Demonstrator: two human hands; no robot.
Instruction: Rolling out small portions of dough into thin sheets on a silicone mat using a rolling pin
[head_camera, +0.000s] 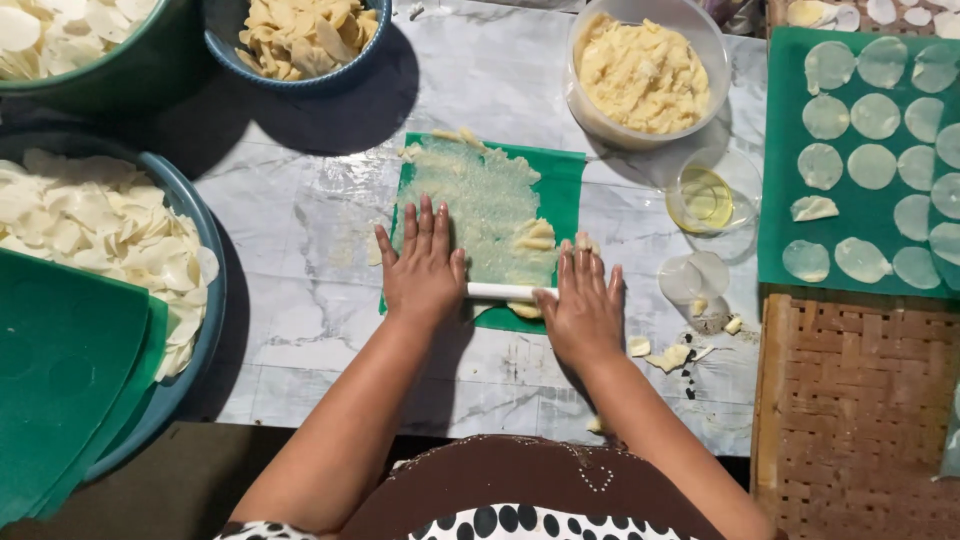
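My left hand (424, 264) and my right hand (584, 302) press flat, palms down, on the two ends of a white rolling pin (502, 291). The pin lies across the near part of a green plastic sheet (565, 185) on the marble-pattern table. A thin, pale layer of flattened dough (480, 200) covers the sheet beyond the pin. Small yellow dough lumps (535, 235) sit on it just ahead of my right hand.
A clear tub of yellow dough (645, 70) stands behind the sheet, a small glass dish of oil (705, 197) beside it. Right: a green mat with several pale discs (860, 160) over a woven tray (850, 400). Left: blue basins of white slices (90, 220), green sheets (60, 370).
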